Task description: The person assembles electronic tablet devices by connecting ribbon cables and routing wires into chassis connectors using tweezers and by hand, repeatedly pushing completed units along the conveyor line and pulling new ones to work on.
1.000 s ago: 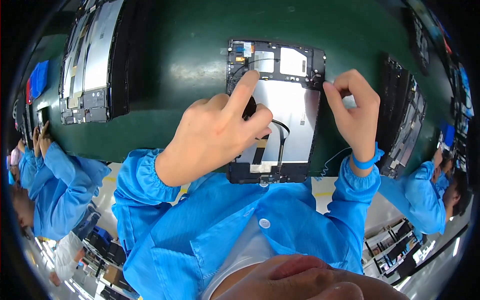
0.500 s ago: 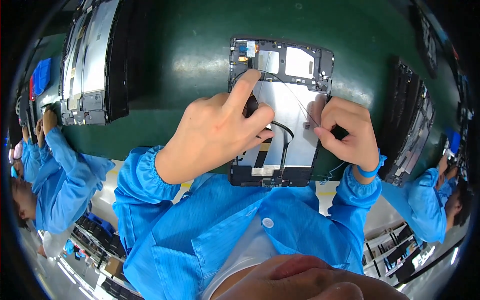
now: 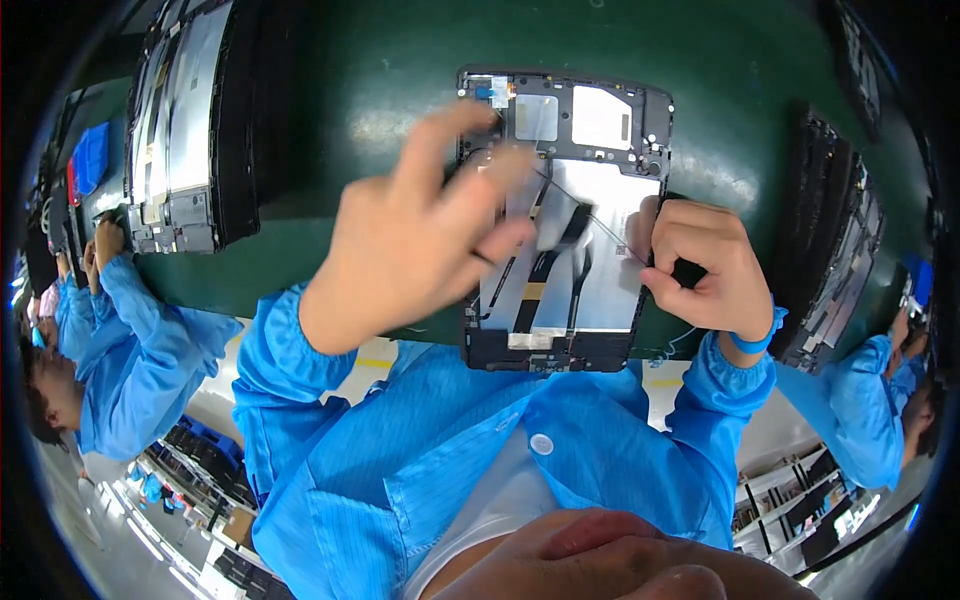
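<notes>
Left hand [image 3: 400,240], left of centre: back up, fingers [image 3: 425,155] loosely spread, motion-blurred. Right hand [image 3: 710,260], right of centre: thumb [image 3: 672,290] and index pinched, rest curled. Left forearm [image 3: 290,345] angles up from lower left, right forearm [image 3: 722,400] from lower right.

My jacket [image 3: 345,530] is bright blue with faint fine stripes, my wristband [image 3: 750,346] at three o'clock blue too. Under the dark cable [image 3: 610,232], my tablet [image 3: 610,290] shows silver framed in black, against a deep green table [image 3: 390,60].

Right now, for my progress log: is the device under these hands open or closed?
Open: the device shows uncovered internal parts, including a black strip.
</notes>
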`<action>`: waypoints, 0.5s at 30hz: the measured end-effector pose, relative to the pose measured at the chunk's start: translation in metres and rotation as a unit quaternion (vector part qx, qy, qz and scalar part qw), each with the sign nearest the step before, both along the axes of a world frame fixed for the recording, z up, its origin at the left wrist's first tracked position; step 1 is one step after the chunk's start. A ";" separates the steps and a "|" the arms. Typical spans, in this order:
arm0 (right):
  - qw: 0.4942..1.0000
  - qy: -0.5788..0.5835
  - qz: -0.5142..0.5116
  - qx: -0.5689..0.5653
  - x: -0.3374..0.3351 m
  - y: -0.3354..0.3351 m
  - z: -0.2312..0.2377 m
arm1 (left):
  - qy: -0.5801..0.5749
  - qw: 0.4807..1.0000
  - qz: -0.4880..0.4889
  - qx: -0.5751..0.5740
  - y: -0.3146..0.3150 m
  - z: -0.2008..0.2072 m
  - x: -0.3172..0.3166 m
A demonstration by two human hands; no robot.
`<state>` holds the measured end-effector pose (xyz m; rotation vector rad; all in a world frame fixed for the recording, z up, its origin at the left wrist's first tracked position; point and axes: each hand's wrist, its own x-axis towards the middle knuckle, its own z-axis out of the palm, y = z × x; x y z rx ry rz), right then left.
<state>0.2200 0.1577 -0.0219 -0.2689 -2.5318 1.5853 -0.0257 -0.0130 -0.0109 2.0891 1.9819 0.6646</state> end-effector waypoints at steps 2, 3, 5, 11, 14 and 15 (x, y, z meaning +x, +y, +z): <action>1.000 -0.008 0.003 -0.009 0.001 0.000 0.000 | -0.040 0.995 0.072 0.060 0.010 -0.010 -0.012; 1.000 -0.009 -0.007 -0.019 0.001 -0.001 -0.001 | -0.067 0.994 0.086 0.013 0.013 -0.008 -0.017; 0.999 -0.008 -0.011 -0.031 0.002 -0.002 -0.002 | -0.167 0.982 0.089 0.002 0.017 -0.022 -0.028; 0.997 -0.027 -0.025 -0.066 0.008 -0.001 -0.005 | -0.239 0.969 0.020 -0.065 0.016 -0.035 -0.047; 0.993 -0.036 -0.031 -0.106 0.019 -0.001 -0.010 | -0.263 0.963 0.010 -0.058 0.014 -0.037 -0.043; 0.989 -0.031 -0.052 -0.135 0.021 -0.002 -0.012 | -0.264 0.963 0.012 -0.058 0.015 -0.036 -0.043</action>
